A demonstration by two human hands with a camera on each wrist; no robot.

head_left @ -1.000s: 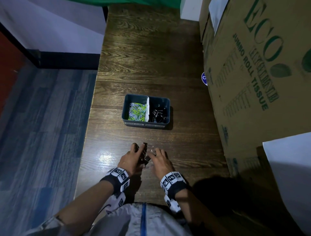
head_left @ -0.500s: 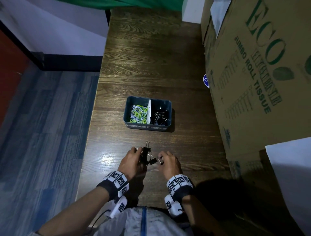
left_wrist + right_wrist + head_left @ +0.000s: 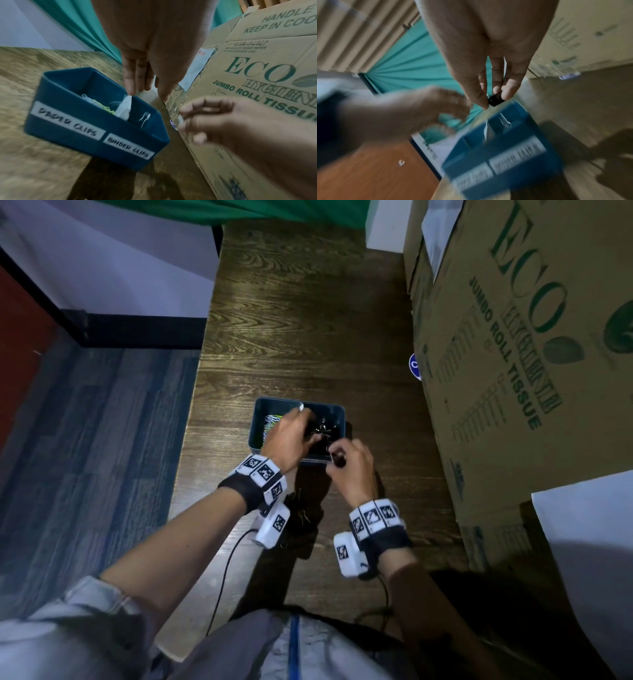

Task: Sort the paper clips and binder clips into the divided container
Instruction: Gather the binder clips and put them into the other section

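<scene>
Moved up from table edge to blue plastic divided container (image 3: 331,409). Left hand (image 3: 287,436) slack, empty, above binder compartment. Right hand (image 3: 348,465) pinching small black binder clip (image 3: 495,99) at near rim; drop pending.

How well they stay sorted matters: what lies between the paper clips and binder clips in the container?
A white divider stands between the paper clips and binder clips in the container, clearest in the left wrist view.
</scene>
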